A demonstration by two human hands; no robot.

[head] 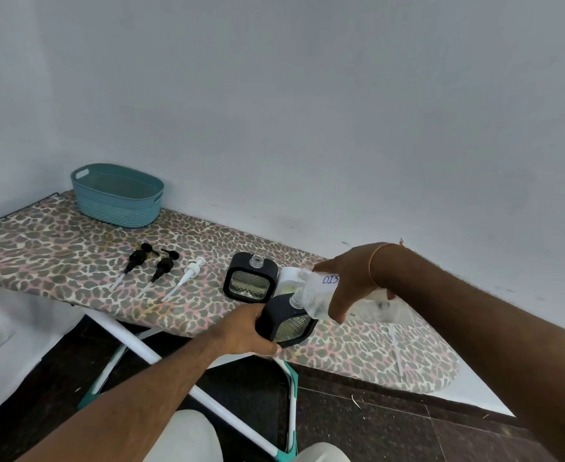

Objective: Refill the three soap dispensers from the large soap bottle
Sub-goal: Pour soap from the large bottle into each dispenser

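Note:
My right hand (347, 281) grips the large clear soap bottle (317, 295), tipped down to the left with its mouth over the open neck of a black square dispenser (287, 323). My left hand (244, 331) holds that dispenser by its left side near the board's front edge. A second black dispenser (250, 281) stands uncapped just behind it. A white dispenser (289, 278) sits partly hidden behind the bottle. Two black pump heads (138, 258) (164, 263) and a white pump head (188, 273) lie to the left.
Everything rests on a leopard-print ironing board (74, 248) set against a pale wall. A teal basket (118, 195) stands at the board's far left. The board's white and teal legs (287, 395) and dark floor lie below, with my knees at the bottom.

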